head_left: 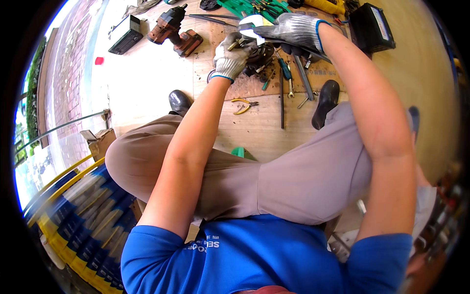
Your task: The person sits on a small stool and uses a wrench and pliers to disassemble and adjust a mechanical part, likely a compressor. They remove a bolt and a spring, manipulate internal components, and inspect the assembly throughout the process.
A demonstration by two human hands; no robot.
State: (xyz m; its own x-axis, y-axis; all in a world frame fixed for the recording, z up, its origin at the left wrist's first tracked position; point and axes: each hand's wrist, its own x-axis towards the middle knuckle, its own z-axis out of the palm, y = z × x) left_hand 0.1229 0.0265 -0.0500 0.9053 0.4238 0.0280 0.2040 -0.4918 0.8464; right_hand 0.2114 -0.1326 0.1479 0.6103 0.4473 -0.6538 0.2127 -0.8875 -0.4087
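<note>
My left hand [230,57], in a soiled white glove with dark fingertips, is curled at the edge of a dark, greasy round metal part [259,58]. Its fingers are closed against that part. Reaching in from the right, my right hand [293,30] wears a grey-coated glove and pinches a white sheet-like piece [254,23], too bright to tell whether cloth or paper. The white piece lies over the far side of the metal part. Just right of the part are a teal-handled screwdriver [285,69] and a combination wrench [291,89].
Yellow-handled pliers [243,106] lie nearer me, beside dark and grey metal bars [282,100]. An impact wrench [171,32] and a black battery [126,35] stand at the far left. Beyond my hands is a green tool tray [245,9]; at the far right, a black box-shaped battery [371,28].
</note>
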